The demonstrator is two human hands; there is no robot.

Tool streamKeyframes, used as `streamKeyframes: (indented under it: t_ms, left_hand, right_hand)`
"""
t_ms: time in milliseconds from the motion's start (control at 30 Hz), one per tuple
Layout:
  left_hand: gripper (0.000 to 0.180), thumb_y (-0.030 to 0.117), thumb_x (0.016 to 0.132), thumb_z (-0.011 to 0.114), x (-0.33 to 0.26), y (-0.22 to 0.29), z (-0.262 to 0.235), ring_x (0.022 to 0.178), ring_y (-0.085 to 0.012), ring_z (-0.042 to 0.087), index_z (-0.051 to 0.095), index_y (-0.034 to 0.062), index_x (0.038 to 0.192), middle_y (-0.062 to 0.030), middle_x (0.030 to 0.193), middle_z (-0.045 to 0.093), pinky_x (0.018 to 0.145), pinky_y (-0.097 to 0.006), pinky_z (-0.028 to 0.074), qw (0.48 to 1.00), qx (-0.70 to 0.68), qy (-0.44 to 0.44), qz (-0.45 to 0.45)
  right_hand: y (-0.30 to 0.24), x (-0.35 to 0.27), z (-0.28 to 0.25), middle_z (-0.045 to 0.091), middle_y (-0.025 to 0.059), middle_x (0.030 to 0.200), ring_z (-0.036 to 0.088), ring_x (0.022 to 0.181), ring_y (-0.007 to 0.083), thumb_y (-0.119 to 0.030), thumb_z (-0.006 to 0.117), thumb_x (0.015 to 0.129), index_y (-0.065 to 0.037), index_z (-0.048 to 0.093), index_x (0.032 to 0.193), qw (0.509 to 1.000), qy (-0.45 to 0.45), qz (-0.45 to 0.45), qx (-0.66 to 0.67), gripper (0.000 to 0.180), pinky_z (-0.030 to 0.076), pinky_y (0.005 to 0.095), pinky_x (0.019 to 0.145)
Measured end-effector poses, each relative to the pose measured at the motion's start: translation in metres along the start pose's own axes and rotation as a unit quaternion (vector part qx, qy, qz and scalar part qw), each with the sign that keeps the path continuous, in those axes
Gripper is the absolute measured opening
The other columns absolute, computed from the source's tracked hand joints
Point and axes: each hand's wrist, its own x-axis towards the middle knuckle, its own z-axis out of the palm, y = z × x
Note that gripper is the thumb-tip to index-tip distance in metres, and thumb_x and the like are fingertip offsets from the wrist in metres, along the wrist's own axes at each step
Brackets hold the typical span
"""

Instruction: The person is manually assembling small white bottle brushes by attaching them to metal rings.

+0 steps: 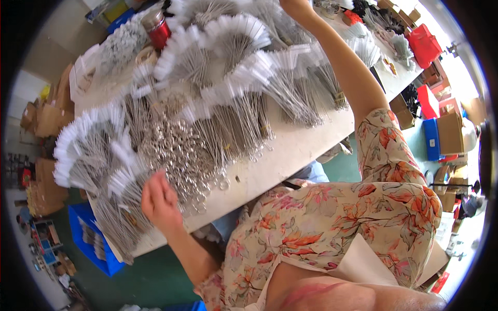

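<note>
My left hand (162, 199) is over the near left part of the white table (290, 147), its fingers curled together; anything between them is too small or blurred to make out. Beside it lies a heap of shiny metal rings (176, 145), with loose rings toward the table edge. Bundles of thin metal wires with whitish ends (124, 202) lie just left of that hand. My right arm reaches across to the far side, where my right hand (294, 4) is cut off by the top of the picture, its fingers hidden. More wire bundles (238, 39) spread below it.
A red-filled jar (156, 28) and a tape roll (146, 56) stand at the far left of the table. A blue bin (93, 238) sits on the floor by the left corner. Cardboard boxes (52, 119) and a red bag (423, 45) lie around the sides.
</note>
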Motion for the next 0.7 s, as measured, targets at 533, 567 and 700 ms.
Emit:
streamKeyframes:
  t_ms: [533, 567, 700]
  left_hand:
    - [0.012, -0.004, 0.086, 0.052, -0.027, -0.058, 0.057, 0.079, -0.0206, 0.062, 0.047, -0.0027, 0.096, -0.0132, 0.105, 0.047, 0.069, -0.026, 0.053, 0.906, 0.107, -0.017, 0.409]
    - [0.012, -0.004, 0.084, 0.054, -0.036, -0.055, 0.057, 0.079, -0.0205, 0.062, 0.05, -0.0031, 0.095, -0.0134, 0.104, 0.048, 0.069, -0.026, 0.053, 0.883, 0.167, -0.041, 0.437]
    - [0.022, -0.006, 0.07, 0.069, -0.057, -0.099, 0.072, 0.082, -0.0212, 0.06, 0.064, -0.0002, 0.091, -0.0127, 0.101, 0.054, 0.072, -0.027, 0.051, 0.872, 0.152, -0.025, 0.465]
  right_hand:
    - [-0.217, -0.222, -0.008, 0.061, 0.0032, 0.099, 0.053, 0.101, 0.0162, -0.028, 0.056, 0.089, -0.004, 0.067, 0.099, 0.844, -0.242, 0.16, 0.45, 0.028, 0.041, 0.0304, 0.087]
    - [-0.211, -0.233, -0.01, 0.062, 0.0037, 0.096, 0.055, 0.094, 0.0156, -0.028, 0.055, 0.089, -0.004, 0.066, 0.1, 0.808, -0.294, 0.227, 0.457, 0.029, 0.043, 0.0292, 0.084]
    - [-0.233, -0.269, -0.002, 0.062, 0.0023, 0.084, 0.056, 0.075, 0.0095, -0.025, 0.049, 0.093, -0.004, 0.061, 0.096, 0.514, -0.263, 0.426, 0.696, 0.025, 0.047, 0.0214, 0.069]
